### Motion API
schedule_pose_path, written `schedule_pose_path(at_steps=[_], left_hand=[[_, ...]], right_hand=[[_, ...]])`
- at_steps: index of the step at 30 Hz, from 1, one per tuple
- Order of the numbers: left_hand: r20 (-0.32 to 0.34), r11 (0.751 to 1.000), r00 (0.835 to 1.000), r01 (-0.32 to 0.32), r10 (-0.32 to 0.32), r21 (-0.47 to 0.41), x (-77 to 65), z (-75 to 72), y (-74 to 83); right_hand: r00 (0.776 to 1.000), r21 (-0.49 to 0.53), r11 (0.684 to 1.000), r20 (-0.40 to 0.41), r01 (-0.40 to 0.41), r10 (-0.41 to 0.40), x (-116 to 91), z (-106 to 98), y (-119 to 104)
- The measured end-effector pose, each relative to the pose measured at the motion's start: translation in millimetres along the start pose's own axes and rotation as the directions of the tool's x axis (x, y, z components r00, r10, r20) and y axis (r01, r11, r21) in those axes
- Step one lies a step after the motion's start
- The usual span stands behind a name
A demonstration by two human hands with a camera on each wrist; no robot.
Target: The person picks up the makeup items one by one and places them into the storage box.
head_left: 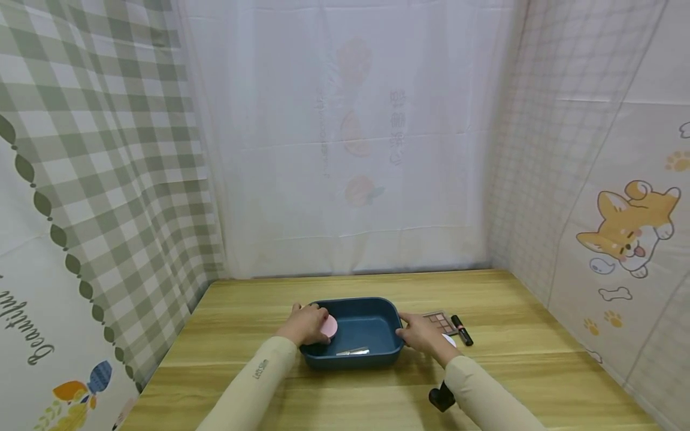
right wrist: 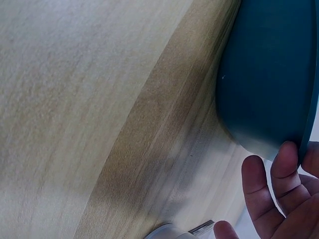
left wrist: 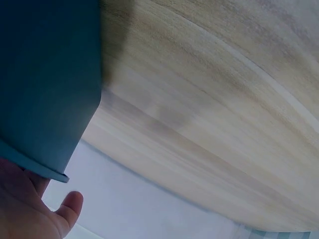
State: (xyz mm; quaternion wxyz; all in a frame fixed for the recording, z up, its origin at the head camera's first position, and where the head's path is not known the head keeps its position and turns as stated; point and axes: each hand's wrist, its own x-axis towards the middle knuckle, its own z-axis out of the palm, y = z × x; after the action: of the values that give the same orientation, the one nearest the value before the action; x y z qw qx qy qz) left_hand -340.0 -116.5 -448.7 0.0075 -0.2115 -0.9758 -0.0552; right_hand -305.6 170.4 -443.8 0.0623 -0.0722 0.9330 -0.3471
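Note:
A dark blue rectangular basin (head_left: 372, 332) sits on the wooden table. My left hand (head_left: 307, 326) reaches over its left end, thumb and fingers around a round pink disc (head_left: 330, 327), perhaps a puff. In the left wrist view, part of that hand (left wrist: 37, 211) is hidden behind the basin's rim. My right hand (head_left: 423, 335) grips the basin's right end by the rim; the right wrist view shows its fingers (right wrist: 286, 172) there. A slim, shiny, silvery item (head_left: 353, 351) lies on the basin floor near the front wall.
Right of the basin lie an eyeshadow palette (head_left: 441, 323), a black tube (head_left: 462, 330) and a white round item (head_left: 448, 340) partly behind my right wrist. A black object (head_left: 442, 397) shows beside my right sleeve. Curtains surround the table (head_left: 242, 305) at the back and sides.

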Motion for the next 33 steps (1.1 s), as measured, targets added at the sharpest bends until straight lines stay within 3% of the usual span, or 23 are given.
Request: schedule_pose_path(at_steps=[12, 24, 33], left_hand=[[0.028, 1.0, 1.0, 0.007, -0.007, -0.012, 1.7, 6.8, 2.9], [-0.011, 1.0, 1.0, -0.009, 0.009, 0.024, -1.1, 1.6, -1.5], [0.014, 1.0, 1.0, 0.018, -0.018, 0.007, -6.9, -7.2, -0.8]], right_hand=[[1.0, -0.015, 1.0, -0.006, 0.015, -0.015, -1.8, 0.9, -0.6], [1.0, -0.005, 1.0, -0.001, 0.001, -0.001, -1.7, -0.4, -1.6], [1.0, -0.013, 1.0, -0.003, 0.0, 0.0, -1.0, 0.0, 0.1]])
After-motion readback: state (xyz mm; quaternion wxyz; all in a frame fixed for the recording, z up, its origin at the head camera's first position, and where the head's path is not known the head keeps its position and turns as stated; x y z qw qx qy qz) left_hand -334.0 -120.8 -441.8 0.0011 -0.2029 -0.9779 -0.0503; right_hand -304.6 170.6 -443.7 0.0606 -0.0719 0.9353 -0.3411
